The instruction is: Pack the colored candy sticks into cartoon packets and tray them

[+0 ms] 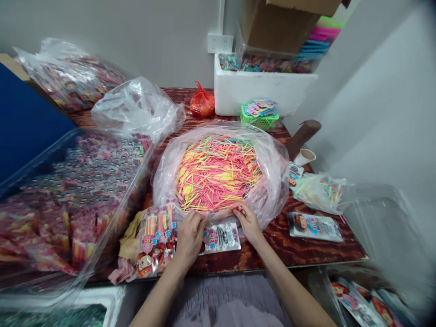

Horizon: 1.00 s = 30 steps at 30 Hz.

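Loads of pink and yellow sticks (220, 172) fill a plastic bag (274, 152) in the middle of the surface (272, 250), its mouth spread wide, probably so both sides can reach in. Right hand (248, 222) looks pinched on a few sticks at the bag's near edge; left hand (193, 232) is curled with its fingers bunched, can't tell if it's holding anything. A silver packet (223, 238) lies flat between them, handy I guess. Filled packets (158, 229) sit just left of the left hand, near the big bin (119, 209), maybe to keep full ones together. Another packet (315, 226) lies off to the right, seemingly parked clear of the elbows.
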{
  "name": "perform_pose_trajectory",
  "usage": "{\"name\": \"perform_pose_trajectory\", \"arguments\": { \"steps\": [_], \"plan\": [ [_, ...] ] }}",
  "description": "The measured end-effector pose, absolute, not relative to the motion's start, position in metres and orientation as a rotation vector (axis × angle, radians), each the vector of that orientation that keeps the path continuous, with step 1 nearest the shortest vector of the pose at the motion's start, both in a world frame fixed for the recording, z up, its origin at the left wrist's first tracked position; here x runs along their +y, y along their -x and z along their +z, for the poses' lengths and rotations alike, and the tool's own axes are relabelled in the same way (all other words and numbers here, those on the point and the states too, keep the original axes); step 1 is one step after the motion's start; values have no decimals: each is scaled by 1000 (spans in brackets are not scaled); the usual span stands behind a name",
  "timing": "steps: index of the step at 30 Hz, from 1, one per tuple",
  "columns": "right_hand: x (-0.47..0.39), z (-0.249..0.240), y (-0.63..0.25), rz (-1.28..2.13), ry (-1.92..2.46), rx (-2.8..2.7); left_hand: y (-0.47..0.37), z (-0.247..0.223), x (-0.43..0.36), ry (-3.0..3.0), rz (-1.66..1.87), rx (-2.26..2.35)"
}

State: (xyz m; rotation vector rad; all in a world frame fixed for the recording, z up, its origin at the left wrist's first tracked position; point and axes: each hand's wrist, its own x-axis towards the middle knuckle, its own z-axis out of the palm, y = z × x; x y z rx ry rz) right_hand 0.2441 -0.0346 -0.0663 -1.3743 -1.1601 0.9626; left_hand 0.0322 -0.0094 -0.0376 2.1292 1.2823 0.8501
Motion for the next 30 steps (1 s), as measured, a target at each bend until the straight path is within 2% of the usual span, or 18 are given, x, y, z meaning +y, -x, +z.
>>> {"name": "perform_pose_trajectory", "arguments": {
  "steps": [12,24,30],
  "plan": [
    [-36,-67,-245,954,1413,-1167,-25,-28,5,-1536,1112,1452],
    [-35,-68,-244,945,1410,-1147,-18,-22,3,-841,1260,1211],
    [-35,-70,-244,938,1431,-1151,-19,-20,0,-931,1214,1254]
  ]
}}
